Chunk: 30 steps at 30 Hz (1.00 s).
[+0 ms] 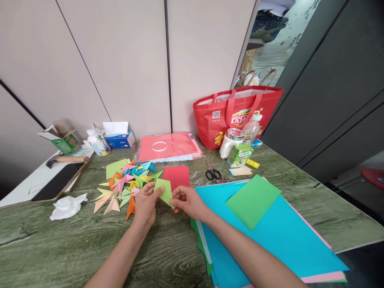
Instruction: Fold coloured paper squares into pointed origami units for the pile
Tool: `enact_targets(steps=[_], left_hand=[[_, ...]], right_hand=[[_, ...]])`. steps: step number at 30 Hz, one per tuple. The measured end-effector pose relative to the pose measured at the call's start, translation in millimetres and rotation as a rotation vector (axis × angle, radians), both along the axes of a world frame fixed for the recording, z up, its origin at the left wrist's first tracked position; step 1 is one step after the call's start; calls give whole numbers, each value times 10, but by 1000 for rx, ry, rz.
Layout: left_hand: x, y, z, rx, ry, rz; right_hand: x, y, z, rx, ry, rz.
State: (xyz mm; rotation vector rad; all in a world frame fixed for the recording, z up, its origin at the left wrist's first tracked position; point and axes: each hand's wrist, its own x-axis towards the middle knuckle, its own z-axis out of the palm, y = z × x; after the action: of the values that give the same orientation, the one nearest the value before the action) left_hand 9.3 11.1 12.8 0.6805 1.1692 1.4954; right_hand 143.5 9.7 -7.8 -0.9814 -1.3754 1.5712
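Observation:
A folded piece of light green paper (164, 191) is held up over the table between my two hands. My left hand (147, 200) pinches its left side, thumb on the front face. At its lower right corner, the fingertips of my right hand (186, 201) are closed on the edge. Just beyond the hands lie red paper squares (177, 176). To the left of them spreads a pile of folded paper pieces (120, 186) in orange, pink, yellow, blue and green. Under my right forearm are large blue sheets (279, 240), with a green square (254, 201) on top.
Black-handled scissors (213, 173) and small pale paper squares (241, 171) lie behind the blue sheets. Farther back stand a red bag (210, 116), a plastic bottle (252, 129), a white mug (227, 147) and a green box (240, 155). A crumpled tissue (67, 207) and a hammer (70, 159) are at left.

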Motion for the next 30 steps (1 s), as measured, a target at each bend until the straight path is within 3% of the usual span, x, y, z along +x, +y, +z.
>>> enact_targets(steps=[6, 10, 17, 30], left_hand=[[-20, -4, -60, 22, 201, -187], [-2, -31, -63, 20, 318, -310], [-1, -37, -38, -23, 347, -312], [15, -61, -17, 12, 329, -353]], right_hand=[[57, 50, 23, 215, -33, -153], [113, 109, -4, 290, -137, -136], [144, 97, 45, 407, -179, -108], [180, 88, 80, 259, -94, 5]])
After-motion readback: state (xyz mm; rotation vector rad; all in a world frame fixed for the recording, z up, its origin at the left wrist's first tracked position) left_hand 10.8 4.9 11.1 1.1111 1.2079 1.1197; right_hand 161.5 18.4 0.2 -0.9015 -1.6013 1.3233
